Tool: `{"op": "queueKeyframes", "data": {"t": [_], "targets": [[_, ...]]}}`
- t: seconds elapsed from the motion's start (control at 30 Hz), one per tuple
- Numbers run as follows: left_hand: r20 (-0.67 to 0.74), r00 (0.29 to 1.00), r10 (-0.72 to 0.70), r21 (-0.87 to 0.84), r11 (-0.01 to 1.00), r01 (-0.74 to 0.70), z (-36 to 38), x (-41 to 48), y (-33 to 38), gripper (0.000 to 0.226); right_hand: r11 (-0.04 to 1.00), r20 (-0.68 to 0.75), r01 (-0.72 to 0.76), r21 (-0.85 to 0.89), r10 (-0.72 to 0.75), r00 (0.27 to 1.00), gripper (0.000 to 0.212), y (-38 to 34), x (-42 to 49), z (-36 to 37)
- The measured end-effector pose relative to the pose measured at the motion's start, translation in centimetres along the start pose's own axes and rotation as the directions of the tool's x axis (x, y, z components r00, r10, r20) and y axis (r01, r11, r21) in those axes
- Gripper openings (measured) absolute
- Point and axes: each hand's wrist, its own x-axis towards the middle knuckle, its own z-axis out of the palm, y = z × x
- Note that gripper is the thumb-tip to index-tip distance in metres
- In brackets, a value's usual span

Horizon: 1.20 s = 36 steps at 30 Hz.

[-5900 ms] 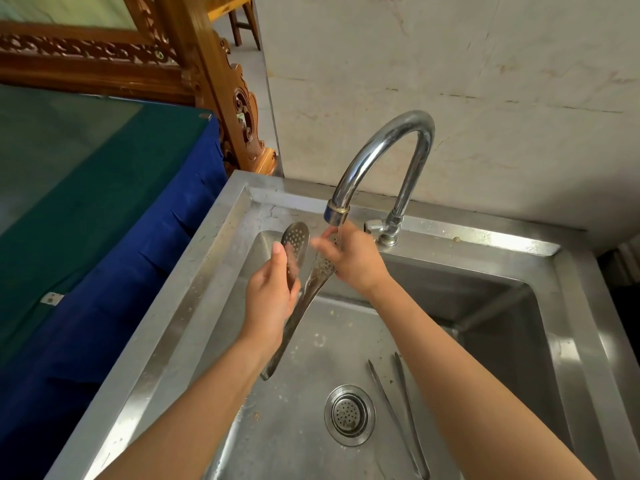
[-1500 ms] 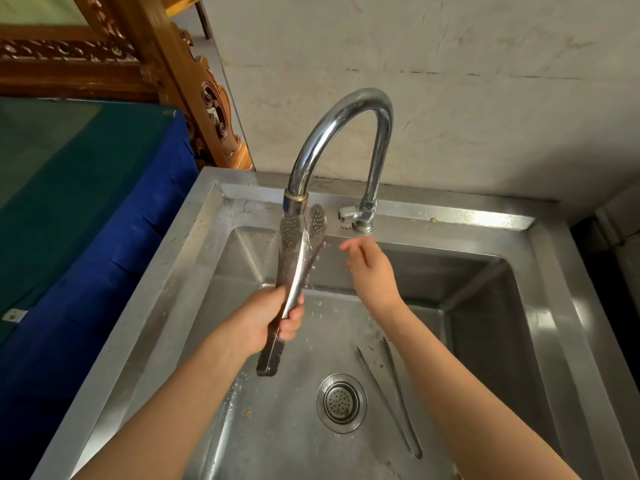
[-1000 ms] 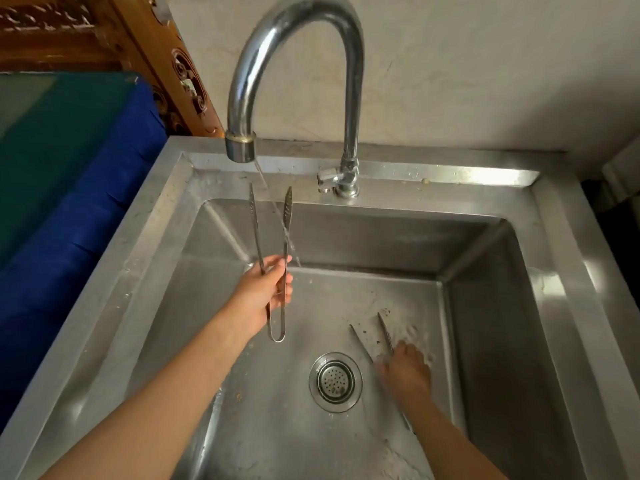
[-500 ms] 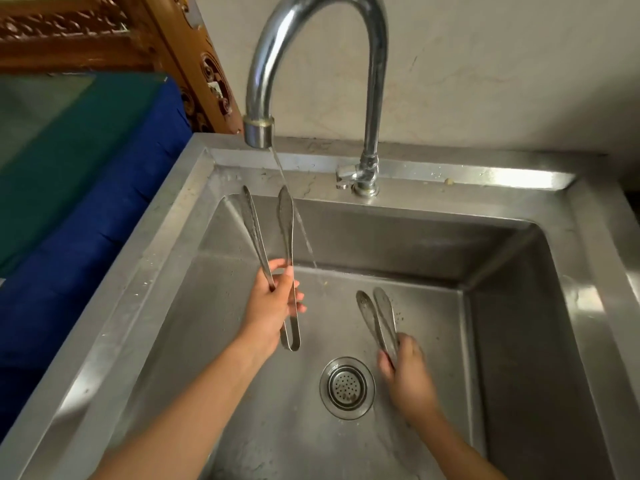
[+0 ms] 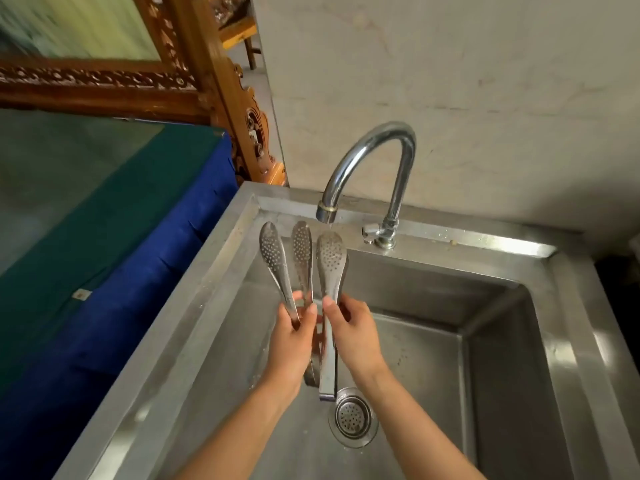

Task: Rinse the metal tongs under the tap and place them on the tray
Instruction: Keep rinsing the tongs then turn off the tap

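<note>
Left hand (image 5: pixel 292 344) is gripping 1 pair of metal tongs (image 5: pixel 284 268) at mid-shaft, fingers closed around it, its 2 perforated blades spreading apart and pointing up toward the sink's (image 5: pixel 214 306) back-left corner. Right hand (image 5: pixel 353 337) is pinching a 2nd pair of tongs (image 5: pixel 330 271) closed, blade sitting directly under the tap (image 5: pixel 367 161) spout, a thin trickle of water hitting it. Both pairs are hanging over the basin near the back-left, handle ends ending just above the drain strainer (image 5: pixel 353 415).
</note>
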Motion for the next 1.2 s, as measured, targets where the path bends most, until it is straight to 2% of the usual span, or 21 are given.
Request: {"op": "queueKeyframes", "data": {"t": [0.13,0.23,0.33,0.43,0.57,0.7,0.83,0.93,1.0,1.07,1.13,1.2], "targets": [[0.031,0.998,-0.051,-0.032,0.998,0.052,0.3,-0.6,0.1,0.013,0.999,-0.022,-0.010,-0.047,0.009,1.000,0.030,-0.8,-0.4,0.3],[0.072,0.990,-0.120,-0.143,0.981,0.130,0.1,-0.8,0.1,0.014,0.997,-0.014,-0.059,-0.046,0.058,0.998,0.020,-0.6,-0.8,0.6],[0.087,0.984,-0.157,-0.160,0.972,0.169,0.2,-1.2,0.1,0.014,0.987,-0.071,-0.106,-0.123,0.098,0.993,0.031,0.0,-1.0,0.4],[0.106,0.979,-0.172,-0.177,0.966,0.189,0.4,-1.2,-0.1,0.011,0.973,-0.054,-0.149,-0.175,0.142,0.988,0.043,0.1,-0.7,-0.2],[0.220,0.955,-0.200,-0.275,0.926,0.258,0.4,-0.9,0.2,0.020,0.973,-0.008,-0.210,-0.094,0.210,0.978,0.044,0.1,0.0,-0.9],[0.316,0.927,-0.203,-0.277,0.914,0.295,0.5,-0.5,0.6,0.031,0.971,0.084,-0.240,0.020,0.238,0.968,0.037,-0.4,0.5,-1.5],[0.331,0.914,-0.236,-0.232,0.918,0.321,0.6,0.0,1.2,0.023,0.981,0.132,-0.188,-0.036,0.191,0.973,0.028,-1.5,1.3,-2.6],[0.281,0.925,-0.256,-0.182,0.932,0.313,0.4,0.0,1.5,0.022,0.996,0.121,-0.058,-0.070,0.066,0.990,0.039,-2.5,2.8,-3.2],[0.253,0.930,-0.268,-0.133,0.942,0.308,0.1,-0.2,1.6,0.020,1.000,0.131,0.011,-0.006,-0.010,0.991,0.033,-3.2,4.2,-3.5],[0.233,0.932,-0.276,-0.125,0.942,0.310,-0.4,0.0,1.7,0.019,0.992,0.203,-0.018,0.125,-0.008,0.979,0.023,-3.8,5.5,-3.5],[0.229,0.934,-0.275,-0.135,0.941,0.310,-0.9,0.3,1.9,0.017,0.983,0.203,-0.030,0.181,-0.008,0.979,0.007,-3.9,6.3,-2.9],[0.235,0.935,-0.264,-0.131,0.945,0.300,-1.2,0.7,2.4,0.016,0.989,0.135,-0.010,0.147,-0.010,0.991,0.019,-3.6,6.8,-2.2]]}}
